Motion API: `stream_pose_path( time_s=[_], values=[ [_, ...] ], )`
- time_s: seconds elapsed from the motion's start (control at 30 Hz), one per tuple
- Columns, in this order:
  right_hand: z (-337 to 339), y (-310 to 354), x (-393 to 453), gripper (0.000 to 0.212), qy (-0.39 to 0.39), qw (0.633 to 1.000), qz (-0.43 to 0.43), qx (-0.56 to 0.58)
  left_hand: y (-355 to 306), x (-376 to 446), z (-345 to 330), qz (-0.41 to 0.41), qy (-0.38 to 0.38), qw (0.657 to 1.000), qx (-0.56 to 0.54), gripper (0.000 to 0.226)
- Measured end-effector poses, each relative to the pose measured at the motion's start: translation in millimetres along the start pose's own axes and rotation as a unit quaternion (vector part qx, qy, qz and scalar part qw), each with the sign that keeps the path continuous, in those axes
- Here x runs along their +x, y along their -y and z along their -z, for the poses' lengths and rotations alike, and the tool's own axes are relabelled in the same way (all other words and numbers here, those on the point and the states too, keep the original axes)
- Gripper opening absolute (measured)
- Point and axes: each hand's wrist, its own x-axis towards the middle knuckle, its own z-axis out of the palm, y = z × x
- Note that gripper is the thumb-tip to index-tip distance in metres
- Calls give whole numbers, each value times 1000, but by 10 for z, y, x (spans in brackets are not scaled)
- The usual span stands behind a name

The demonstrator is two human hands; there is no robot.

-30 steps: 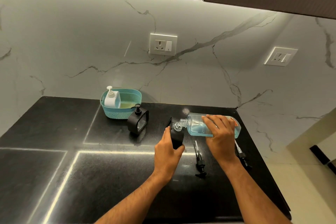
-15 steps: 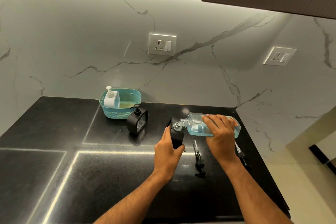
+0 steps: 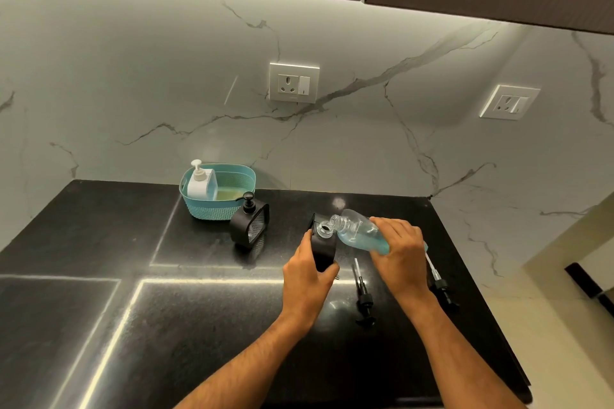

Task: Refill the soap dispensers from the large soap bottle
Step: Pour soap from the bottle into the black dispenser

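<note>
While the left hand (image 3: 307, 271) gripped the black dispenser (image 3: 323, 251), the right hand (image 3: 400, 251) held the soap bottle (image 3: 357, 232) at three o'clock, maybe touching it.

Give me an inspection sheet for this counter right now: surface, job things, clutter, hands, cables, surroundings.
Surface: black counter, glossy, light streaks.
Job's things: soap bottle tilted, blue liquid, mouth beside the open black dispenser; second black dispenser capped; two pumps lying loose.
Clutter: teal basket holding a white dispenser.
Hands: left hand grips the open dispenser; right hand grips the bottle.
Cables: nothing seen.
Surroundings: marble wall, two sockets, dark cabinets above.
</note>
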Motion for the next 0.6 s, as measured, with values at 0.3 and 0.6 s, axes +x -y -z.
stream_pose_path(
  time_s=[0.3, 0.6],
  values=[
    [15, -87, 100, 67, -33, 981, -116, 152, 141, 163, -45, 36, 39, 996, -71, 59],
    [-108, -461, 314, 58, -45, 929, -230, 286, 424, 401, -14, 46, 102, 992, -67, 51]
  ],
)
